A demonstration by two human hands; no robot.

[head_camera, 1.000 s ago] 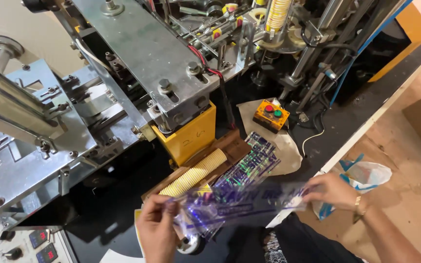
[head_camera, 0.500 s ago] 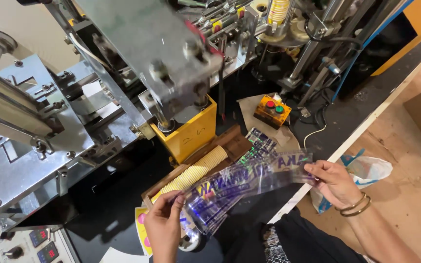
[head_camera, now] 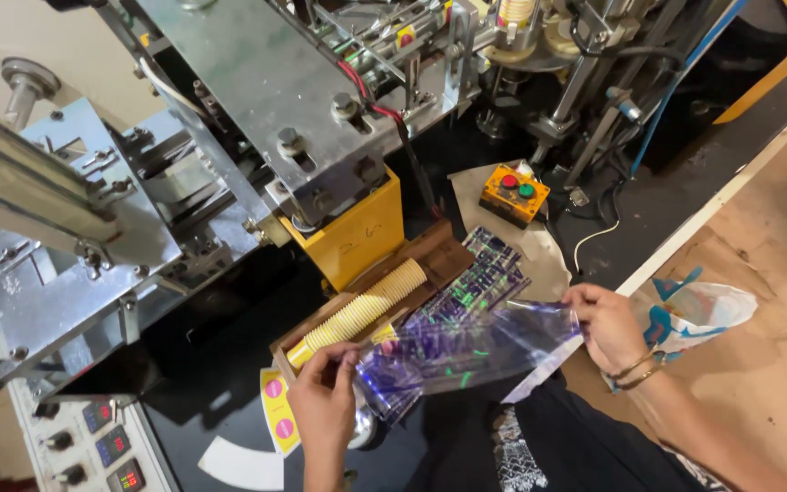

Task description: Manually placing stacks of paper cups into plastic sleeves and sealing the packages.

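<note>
A long clear plastic sleeve (head_camera: 466, 351) with purple and green print is stretched between my hands. My left hand (head_camera: 325, 396) pinches its near end, my right hand (head_camera: 605, 323) grips its far end. Just behind the sleeve lies a row of nested cream paper cups (head_camera: 362, 310) on its side in a brown wooden trough (head_camera: 439, 255). A stack of the same printed sleeves (head_camera: 485, 273) lies flat next to the trough.
A big metal machine (head_camera: 229, 118) with a yellow block (head_camera: 357, 237) fills the left and top. An orange box with red and green buttons (head_camera: 514, 193) sits behind. A control panel (head_camera: 102, 446) is at lower left, a white-blue bag (head_camera: 694, 310) on the floor.
My hands have drawn the sleeve flatter and more level. The right hand has dropped slightly; the view shifted, bringing the machine closer.
</note>
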